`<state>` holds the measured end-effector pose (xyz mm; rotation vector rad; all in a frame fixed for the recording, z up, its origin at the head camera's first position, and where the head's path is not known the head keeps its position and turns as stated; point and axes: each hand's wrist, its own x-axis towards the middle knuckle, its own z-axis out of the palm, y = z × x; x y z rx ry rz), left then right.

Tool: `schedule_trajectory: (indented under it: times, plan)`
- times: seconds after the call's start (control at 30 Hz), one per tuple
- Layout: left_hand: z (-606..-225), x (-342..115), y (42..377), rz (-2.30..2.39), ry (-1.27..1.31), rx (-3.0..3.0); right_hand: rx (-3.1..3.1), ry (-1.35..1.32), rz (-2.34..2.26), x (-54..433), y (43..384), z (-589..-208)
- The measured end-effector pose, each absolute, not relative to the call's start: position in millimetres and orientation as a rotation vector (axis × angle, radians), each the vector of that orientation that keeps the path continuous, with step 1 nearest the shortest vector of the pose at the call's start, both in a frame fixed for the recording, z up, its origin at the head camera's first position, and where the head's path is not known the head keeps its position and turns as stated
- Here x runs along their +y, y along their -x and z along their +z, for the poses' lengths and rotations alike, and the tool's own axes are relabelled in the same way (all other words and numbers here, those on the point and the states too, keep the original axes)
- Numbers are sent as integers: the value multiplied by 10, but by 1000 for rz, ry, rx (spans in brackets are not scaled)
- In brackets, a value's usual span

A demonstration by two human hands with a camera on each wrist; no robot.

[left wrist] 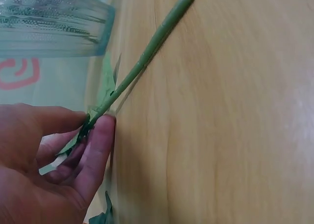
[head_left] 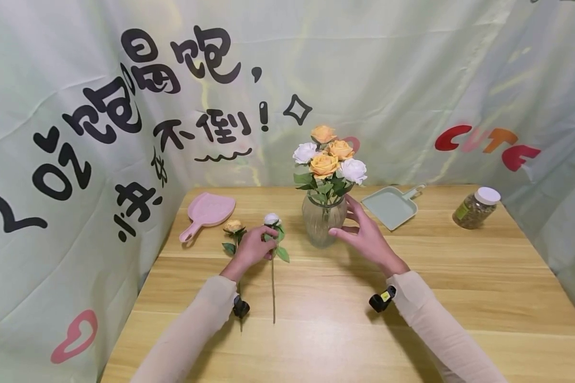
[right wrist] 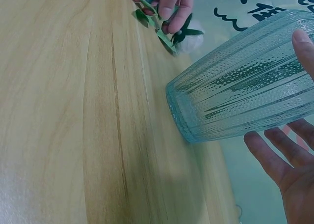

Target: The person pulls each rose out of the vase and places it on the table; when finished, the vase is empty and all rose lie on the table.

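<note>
My left hand [head_left: 256, 247] pinches the green stem [left wrist: 142, 62] of a white rose [head_left: 271, 218] between thumb and fingers, just below the bloom. The rose's long stem points toward me along the table. Beside it, partly under my left forearm, lies an orange rose [head_left: 233, 226]. A ribbed glass vase [right wrist: 235, 86] stands upright, holding several orange and white roses [head_left: 325, 165]. My right hand [head_left: 368, 238] is at the vase's right side, thumb in front and fingers spread along the glass. Its fingers look nearly straight, with a gap between palm and vase.
A pink dustpan [head_left: 212, 209] lies at the back left of the wooden table [head_left: 326, 330]. Right of the vase is a grey-green dustpan [head_left: 392, 208]. Farther right stands a jar with a white lid [head_left: 476, 208]. A printed curtain [head_left: 388, 80] hangs behind.
</note>
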<state>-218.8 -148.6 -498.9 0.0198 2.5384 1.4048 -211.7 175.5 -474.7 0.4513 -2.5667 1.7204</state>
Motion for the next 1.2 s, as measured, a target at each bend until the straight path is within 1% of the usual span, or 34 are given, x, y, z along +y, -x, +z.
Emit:
schedule_trajectory:
  times: [0.23,0.63,0.83,1.07,1.2]
  plan:
    - [-4946,-1507,2178,1408,-65,2595,-2563,-453,1729,1746,2110,-4718]
    - [-4695,-1503,2226,1494,-92,2661,-2558,-460,1743,1737,2103,-4697]
    - [-4493,-1374,2285,1546,-303,2759,-2557,-468,1738,1738,2113,-4705]
    - [-4106,-1112,2363,1824,-593,2643,-2550,-477,1743,1746,2129,-4722]
    - [-3985,-961,2420,1901,-708,2584,-2541,-479,1758,1745,2129,-4725]
